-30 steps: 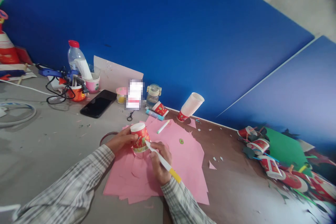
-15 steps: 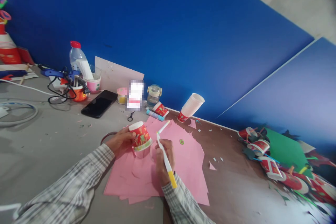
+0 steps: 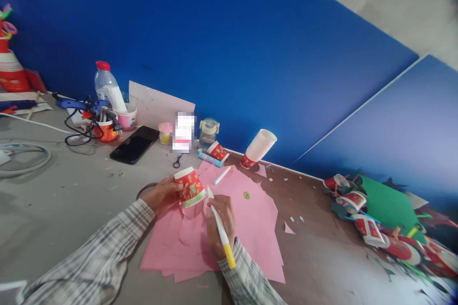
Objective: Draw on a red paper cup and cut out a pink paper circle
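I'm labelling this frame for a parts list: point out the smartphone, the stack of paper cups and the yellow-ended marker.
Smartphone (image 3: 134,145): head view, middle of its dark screen.
Stack of paper cups (image 3: 260,146): head view, white upper cups.
Yellow-ended marker (image 3: 221,229): head view, white barrel.

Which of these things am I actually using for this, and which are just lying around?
Seemingly in use:
- red cup, in your left hand
- yellow-ended marker, in your right hand
- pink paper, beneath your hands

Probably just lying about:
- black phone
- lidded jar
- red-capped bottle
- stacked cups
- green sheet
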### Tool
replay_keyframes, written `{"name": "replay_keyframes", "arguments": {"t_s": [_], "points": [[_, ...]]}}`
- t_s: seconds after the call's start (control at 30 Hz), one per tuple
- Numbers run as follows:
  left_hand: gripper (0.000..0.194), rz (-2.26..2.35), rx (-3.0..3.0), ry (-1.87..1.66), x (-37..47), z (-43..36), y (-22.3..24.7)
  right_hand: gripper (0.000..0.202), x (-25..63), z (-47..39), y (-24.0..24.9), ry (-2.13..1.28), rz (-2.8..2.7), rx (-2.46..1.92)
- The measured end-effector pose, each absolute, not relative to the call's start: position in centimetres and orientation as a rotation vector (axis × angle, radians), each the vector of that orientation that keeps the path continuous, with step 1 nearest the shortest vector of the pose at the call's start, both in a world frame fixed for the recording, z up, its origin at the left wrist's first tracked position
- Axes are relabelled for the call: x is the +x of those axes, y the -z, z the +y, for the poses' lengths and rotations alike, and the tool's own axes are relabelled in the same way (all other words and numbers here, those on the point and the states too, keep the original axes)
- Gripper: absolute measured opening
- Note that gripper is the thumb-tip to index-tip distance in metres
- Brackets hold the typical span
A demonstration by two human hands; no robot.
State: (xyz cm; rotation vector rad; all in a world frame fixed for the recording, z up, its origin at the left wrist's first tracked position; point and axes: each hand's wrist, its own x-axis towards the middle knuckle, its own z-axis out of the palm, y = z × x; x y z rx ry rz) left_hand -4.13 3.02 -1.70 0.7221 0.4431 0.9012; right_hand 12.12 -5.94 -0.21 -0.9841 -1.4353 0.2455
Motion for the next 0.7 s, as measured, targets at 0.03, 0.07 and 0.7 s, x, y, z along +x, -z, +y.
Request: {"name": "replay_keyframes", "arguments": {"t_s": [0.03, 0.07, 0.7], "points": [[0.049, 0.451, 0.722, -0.899, -4.1, 3.0, 1.7, 0.022, 12.1, -5.9, 0.2, -0.246, -1.435, -0.974], [0.049, 0.454, 0.722, -0.899, -4.1, 3.0, 1.7, 0.022, 12.1, -5.9, 0.2, -0.248, -1.436, -0.968], [0.049, 0.436, 0.676, -0.925, -4.0, 2.6, 0.8, 0.029, 11.6, -6.5, -0.2, -0.202, -1.533, -0.928]]}}
